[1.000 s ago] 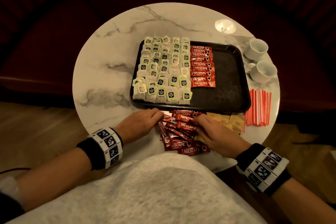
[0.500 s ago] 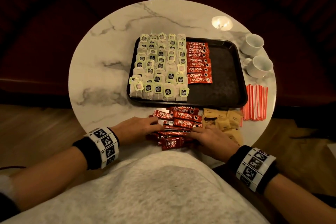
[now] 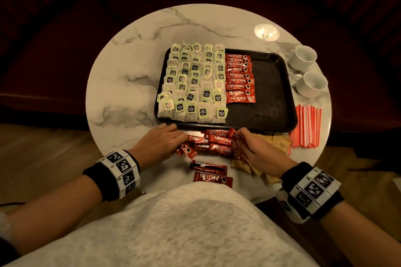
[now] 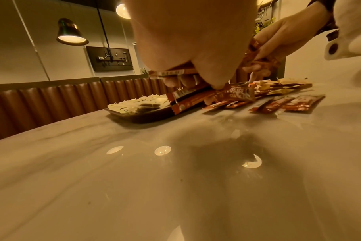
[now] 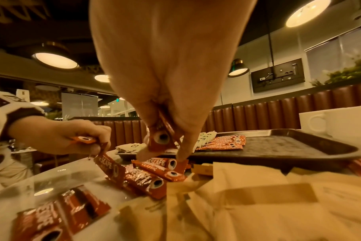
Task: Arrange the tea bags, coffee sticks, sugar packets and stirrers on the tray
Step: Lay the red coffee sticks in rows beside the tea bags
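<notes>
Coffee sticks (image 3: 213, 143): red, a loose heap on the table (image 3: 121, 84) just before the tray's near rim, between the two hands. Left hand (image 3: 159, 144): fingers curled round one end of several sticks, gripping them. Right hand (image 3: 257, 150): thumb and fingers pinching a stick (image 5: 160, 140) lifted off the heap, one fingertip (image 5: 182, 156) touching a stick below. Two more sticks (image 3: 211, 172) lie apart from the heap, on the near side of both hands.

Tray (image 3: 271, 102): dark, just beyond the fingertips. Tea bags (image 3: 193, 84) fill its left part in rows; a column of coffee sticks (image 3: 238, 78) lies beside them; the right part is bare.

Sugar packets (image 3: 275, 143): tan, under and beside the right hand, off the tray.

Stirrers (image 3: 306, 125): red and white, a flat row beyond the sugar packets, touching the tray's right corner.

Two white cups (image 3: 308, 70): right of the tray, well beyond the fingers.
</notes>
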Tool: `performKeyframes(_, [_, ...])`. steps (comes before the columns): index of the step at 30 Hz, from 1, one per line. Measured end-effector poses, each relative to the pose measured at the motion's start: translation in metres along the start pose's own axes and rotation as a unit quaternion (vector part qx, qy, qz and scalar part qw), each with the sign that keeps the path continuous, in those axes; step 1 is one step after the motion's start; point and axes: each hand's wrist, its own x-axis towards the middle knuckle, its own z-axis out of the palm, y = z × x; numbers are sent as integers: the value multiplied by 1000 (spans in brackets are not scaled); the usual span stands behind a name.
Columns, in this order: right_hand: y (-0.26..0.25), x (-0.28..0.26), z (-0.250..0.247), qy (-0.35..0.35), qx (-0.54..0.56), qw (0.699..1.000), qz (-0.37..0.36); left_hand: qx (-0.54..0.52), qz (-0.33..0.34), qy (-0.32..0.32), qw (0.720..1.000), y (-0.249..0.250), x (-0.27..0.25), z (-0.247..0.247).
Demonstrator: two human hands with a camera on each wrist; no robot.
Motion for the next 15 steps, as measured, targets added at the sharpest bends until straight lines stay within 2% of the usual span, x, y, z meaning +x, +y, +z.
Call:
performKeyframes(4, [-5, 7, 0, 8, -1, 1000, -5, 9, -26, 10, 1000, 2, -1, 4])
performKeyframes(7, [-12, 9, 5, -18, -23, 1000, 3, -4, -42, 7, 999, 3, -3, 4])
performKeyframes(9, [-17, 7, 12, -46, -78, 996, -1, -28, -56, 5, 998, 4, -4, 5])
performKeyframes(12, [-25, 5, 28, -96, -159, 982, -45, -75, -85, -8, 994, 6, -8, 7])
performKeyframes(15, [-27, 10, 44, -105, -260, 956, -84, -100, -126, -46, 986, 7, -8, 8])
